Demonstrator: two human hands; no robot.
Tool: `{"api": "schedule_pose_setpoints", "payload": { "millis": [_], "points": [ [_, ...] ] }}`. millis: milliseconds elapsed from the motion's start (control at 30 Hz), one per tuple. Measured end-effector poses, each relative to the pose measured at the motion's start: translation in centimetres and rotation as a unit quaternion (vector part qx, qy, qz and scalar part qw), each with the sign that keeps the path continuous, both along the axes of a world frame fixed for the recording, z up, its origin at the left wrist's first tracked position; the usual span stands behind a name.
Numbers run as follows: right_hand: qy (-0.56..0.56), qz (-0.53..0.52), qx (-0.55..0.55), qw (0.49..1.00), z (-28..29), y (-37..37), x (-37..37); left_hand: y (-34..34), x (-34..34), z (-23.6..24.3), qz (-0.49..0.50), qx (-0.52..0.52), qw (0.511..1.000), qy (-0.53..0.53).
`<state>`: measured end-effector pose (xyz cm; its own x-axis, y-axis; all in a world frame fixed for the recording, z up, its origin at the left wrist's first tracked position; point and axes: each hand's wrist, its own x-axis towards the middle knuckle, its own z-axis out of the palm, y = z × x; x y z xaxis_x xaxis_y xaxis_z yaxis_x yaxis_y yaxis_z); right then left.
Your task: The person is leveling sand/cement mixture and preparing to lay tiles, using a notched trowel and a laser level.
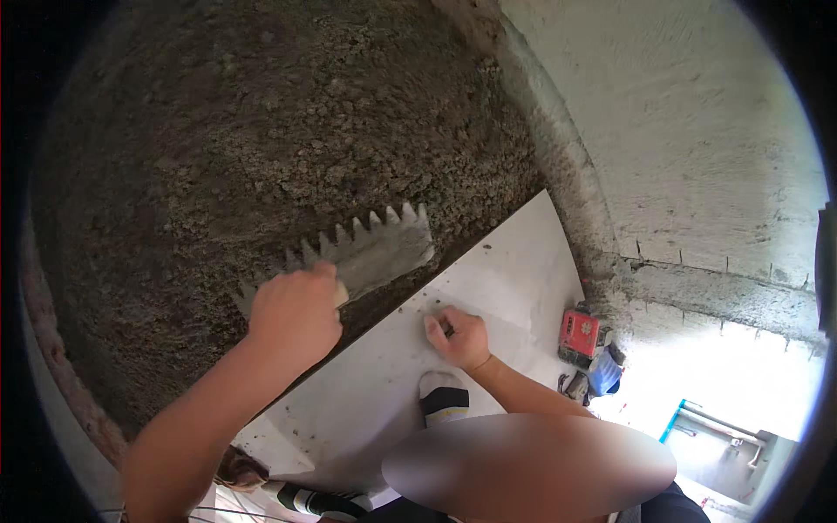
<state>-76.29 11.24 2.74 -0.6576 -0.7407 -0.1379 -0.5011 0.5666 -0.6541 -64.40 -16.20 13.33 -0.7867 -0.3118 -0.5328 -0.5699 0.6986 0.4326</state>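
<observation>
I have the left hand [296, 309] back-up, forearm angled forward, grip clamped on a notched trowel [379, 251] beyond the white slab's [514, 279] far edge, teeth pointing away from the slab, against brown mortar [349, 113]. My right hand [460, 338] curls over the slab; I cannot tell whether its grip holds anything.

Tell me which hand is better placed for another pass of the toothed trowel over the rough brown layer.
Likely the left hand: it grips the toothed trowel, whose blade is over the rough brown layer. The right hand is curled over the white slab, away from the trowel.
</observation>
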Motion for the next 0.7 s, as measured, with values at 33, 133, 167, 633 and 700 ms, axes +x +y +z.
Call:
{"api": "schedule_pose_setpoints", "payload": {
  "millis": [33, 133, 167, 633, 700],
  "points": [
    [0.0, -0.002, 0.002, 1.0, -0.1, 0.2, -0.1, 0.4, -1.2, -0.4, -0.004, 0.005, 1.0, -0.01],
    [-0.008, 0.006, -0.004, 1.0, -0.1, 0.8, -0.4, 1.7, -3.2, -1.2, -0.015, 0.018, 0.999, -0.025],
    [-0.004, 0.008, 0.0, 1.0, -0.1, 0.8, -0.4, 1.9, -3.4, -1.3, -0.019, 0.024, 0.999, -0.028],
    [0.019, 0.055, -0.034, 0.998, -0.1, 0.5, -0.4, 0.4, -4.1, -2.9, -0.091, -0.004, 0.994, -0.057],
    [0.04, 0.052, -0.032, 0.997, -0.2, 0.6, -0.4, 0.7, -4.3, -2.7, -0.093, -0.001, 0.994, -0.05]
  ]
}}
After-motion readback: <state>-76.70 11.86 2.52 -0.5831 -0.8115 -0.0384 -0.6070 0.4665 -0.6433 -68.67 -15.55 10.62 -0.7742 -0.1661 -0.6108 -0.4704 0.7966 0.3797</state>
